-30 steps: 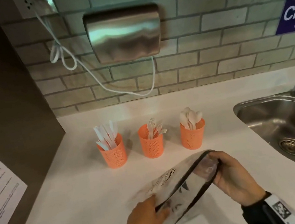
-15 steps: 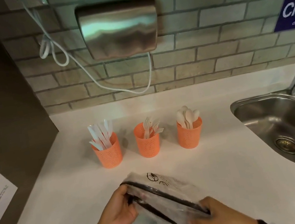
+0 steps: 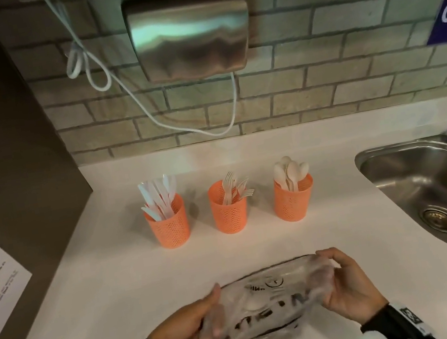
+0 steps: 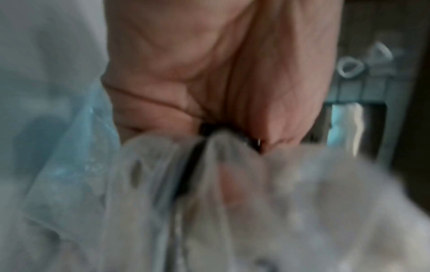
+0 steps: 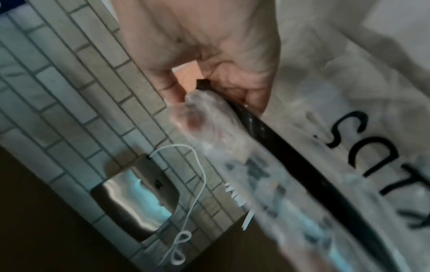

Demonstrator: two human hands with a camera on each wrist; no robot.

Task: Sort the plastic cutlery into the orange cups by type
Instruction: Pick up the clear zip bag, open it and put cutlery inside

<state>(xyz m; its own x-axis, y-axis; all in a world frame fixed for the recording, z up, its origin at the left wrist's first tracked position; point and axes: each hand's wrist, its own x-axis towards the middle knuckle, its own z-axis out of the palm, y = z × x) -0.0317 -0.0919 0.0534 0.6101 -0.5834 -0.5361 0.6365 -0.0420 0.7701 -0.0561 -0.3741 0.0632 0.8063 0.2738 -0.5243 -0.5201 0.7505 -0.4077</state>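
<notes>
Both hands hold a clear plastic bag (image 3: 264, 307) just above the white surface (image 3: 95, 294) at the near edge: the left hand (image 3: 187, 323) has its fingers curled round the bag's left end, and the right hand (image 3: 351, 287) pinches the right end, where the right wrist view shows the fingers closed on the black strip along the bag's mouth. So each grip is closed on the bag and neither holds any cutlery. The bag's long axis runs left to right between the hands; whether anything is left inside cannot be told through the crumpled film. The task's things stand well beyond it, toward the tiled wall, in a row parallel to the bag – the left orange cup (image 3: 169, 222) with knives (image 3: 158, 196), the middle orange cup (image 3: 229, 206) with forks (image 3: 235, 186), the right orange cup (image 3: 293, 197) with spoons (image 3: 290, 171). No loose cutlery shows on the surface, so the sorting looks done or nearly so. Should another piece come out, the left hand lies nearer the knife cup and the right nearer the spoon cup, with the fork cup about midway – a forward reach either way. A steel sink (image 3: 439, 192) sits to the right.
</notes>
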